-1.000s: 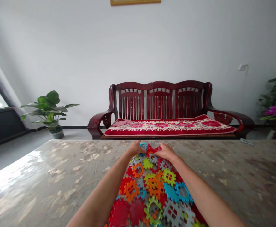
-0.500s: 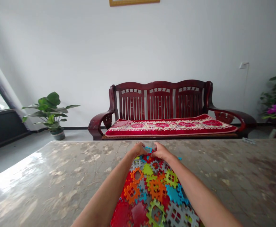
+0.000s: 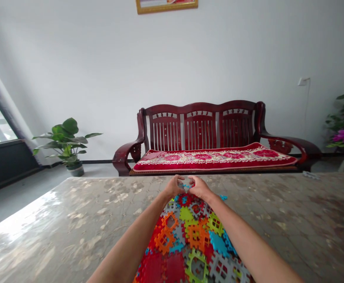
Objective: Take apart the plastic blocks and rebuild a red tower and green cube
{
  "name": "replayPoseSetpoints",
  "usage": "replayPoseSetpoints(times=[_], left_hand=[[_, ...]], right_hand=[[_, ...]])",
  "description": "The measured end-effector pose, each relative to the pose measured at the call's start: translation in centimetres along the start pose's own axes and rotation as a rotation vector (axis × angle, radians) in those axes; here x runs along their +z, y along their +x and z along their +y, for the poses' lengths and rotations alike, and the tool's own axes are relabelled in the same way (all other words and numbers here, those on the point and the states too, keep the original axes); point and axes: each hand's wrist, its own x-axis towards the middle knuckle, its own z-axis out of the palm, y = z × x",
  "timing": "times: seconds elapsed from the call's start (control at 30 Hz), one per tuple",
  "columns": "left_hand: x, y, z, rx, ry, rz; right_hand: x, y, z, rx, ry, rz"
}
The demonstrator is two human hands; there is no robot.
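Observation:
Both my hands reach out to the far end of a heap of plastic interlocking building tiles [image 3: 189, 236] in red, orange, green, blue and grey. My left hand [image 3: 173, 187] curls its fingers round the left side of a blue interlocking tile [image 3: 186, 186]. On the opposite side, my right hand [image 3: 199, 188] grips the same tile, thumb and fingers bent toward the left hand. My fingers partly cover the tile. Just below the hands lie red tiles [image 3: 184, 199], and a small blue piece [image 3: 223, 197] rests beside my right wrist.
The heap lies on a table with a shiny floral cover [image 3: 107, 220]. A grey piece [image 3: 310, 175] sits at the table's far right edge. Beyond stands a dark red wooden bench [image 3: 199, 125] with a red patterned cushion [image 3: 216, 157]. A potted plant [image 3: 71, 151] stands at left.
The view has tilted slightly upward, showing more of the wall picture. My hands stay at the far end of the heap, raised slightly with the blue tile between them.

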Motion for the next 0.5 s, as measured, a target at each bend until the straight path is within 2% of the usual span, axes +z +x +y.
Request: replayPoseSetpoints(times=[0.17,0.23,0.37,0.5], left_hand=[[-0.2,-3.4,1.5,0.198,0.055,0.061],[-0.4,-5.2,2.0,0.278,0.079,0.033],[-0.9,-8.7,2.5,0.501,0.211,-0.096],[-1.6,-11.9,3.3,0.486,0.338,-0.132]], right_hand=[[-1.4,-2.2,-1.5,-0.049,0.157,-0.064],[-2.1,-3.4,-1.9,-0.070,0.202,-0.083],[-3.2,-6.1,-2.7,-0.085,0.328,-0.154],[-4.2,-9.2,-3.3,-0.137,0.275,-0.168]])
